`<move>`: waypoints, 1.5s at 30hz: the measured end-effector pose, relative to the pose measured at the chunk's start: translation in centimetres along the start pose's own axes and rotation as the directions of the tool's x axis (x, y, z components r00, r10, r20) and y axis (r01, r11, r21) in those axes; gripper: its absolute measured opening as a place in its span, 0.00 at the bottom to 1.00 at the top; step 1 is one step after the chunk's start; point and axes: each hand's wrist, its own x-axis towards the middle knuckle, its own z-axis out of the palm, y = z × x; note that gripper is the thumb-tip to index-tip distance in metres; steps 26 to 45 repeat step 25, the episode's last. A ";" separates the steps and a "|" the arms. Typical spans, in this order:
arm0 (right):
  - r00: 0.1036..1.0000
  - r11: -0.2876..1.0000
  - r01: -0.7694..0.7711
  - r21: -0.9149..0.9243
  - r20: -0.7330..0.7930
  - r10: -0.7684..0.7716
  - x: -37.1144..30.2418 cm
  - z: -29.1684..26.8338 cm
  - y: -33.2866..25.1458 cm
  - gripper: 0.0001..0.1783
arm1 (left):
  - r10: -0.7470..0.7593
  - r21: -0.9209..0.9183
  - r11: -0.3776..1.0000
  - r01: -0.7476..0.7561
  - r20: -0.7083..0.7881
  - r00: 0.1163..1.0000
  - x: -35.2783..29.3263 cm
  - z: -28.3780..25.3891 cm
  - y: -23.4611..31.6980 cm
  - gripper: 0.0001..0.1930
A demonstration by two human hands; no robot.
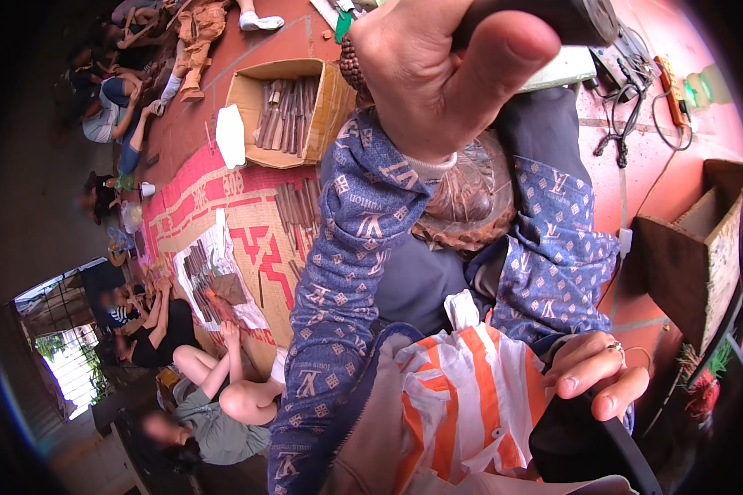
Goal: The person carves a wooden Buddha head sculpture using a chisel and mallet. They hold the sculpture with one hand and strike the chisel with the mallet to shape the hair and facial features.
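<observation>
My left hand (437, 82) is raised close to the camera at the top, with a beaded bracelet at its wrist. Its fingers go round a dark, smooth object (582, 21) that the upper edge cuts off, so its kind is unclear. At the lower right, my right hand (598, 371), wearing a ring, bends its fingers over the edge of a black object (582, 437), which is only partly in view. Beyond my lap lies a round, reddish-brown wood carving (470, 198), partly hidden behind my left wrist.
A cardboard box (330, 111) of chisels stands left of my left hand. More chisels (297, 206) lie on flattened cardboard (264, 264). A person (215, 421) sits by a white sheet (243, 309) of tools. To the right are a wooden box (685, 256) and an orange power strip (673, 91) with cables.
</observation>
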 end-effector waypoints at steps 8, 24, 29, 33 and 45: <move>1.000 0.999 0.030 -0.027 0.005 -0.030 -0.2 0.5 -1.3 0.12 | -0.038 0.357 0.931 -0.073 0.296 0.955 -1.5 4.5 4.3 0.23; 0.933 0.933 0.359 0.000 0.005 -0.359 3.0 0.2 -3.0 0.21 | -0.813 0.784 -0.350 0.513 -0.526 0.248 -32.5 -33.6 10.2 0.21; 0.932 0.932 0.363 -0.018 0.019 -0.362 3.2 0.3 -3.1 0.21 | -0.820 0.784 -0.331 0.525 -0.515 0.251 -32.8 -33.2 9.1 0.21; 0.932 0.932 0.363 -0.018 0.019 -0.362 3.2 0.3 -3.1 0.21 | -0.820 0.784 -0.331 0.525 -0.515 0.251 -32.8 -33.2 9.1 0.21; 0.932 0.932 0.363 -0.018 0.019 -0.362 3.2 0.3 -3.1 0.21 | -0.820 0.784 -0.331 0.525 -0.515 0.251 -32.8 -33.2 9.1 0.21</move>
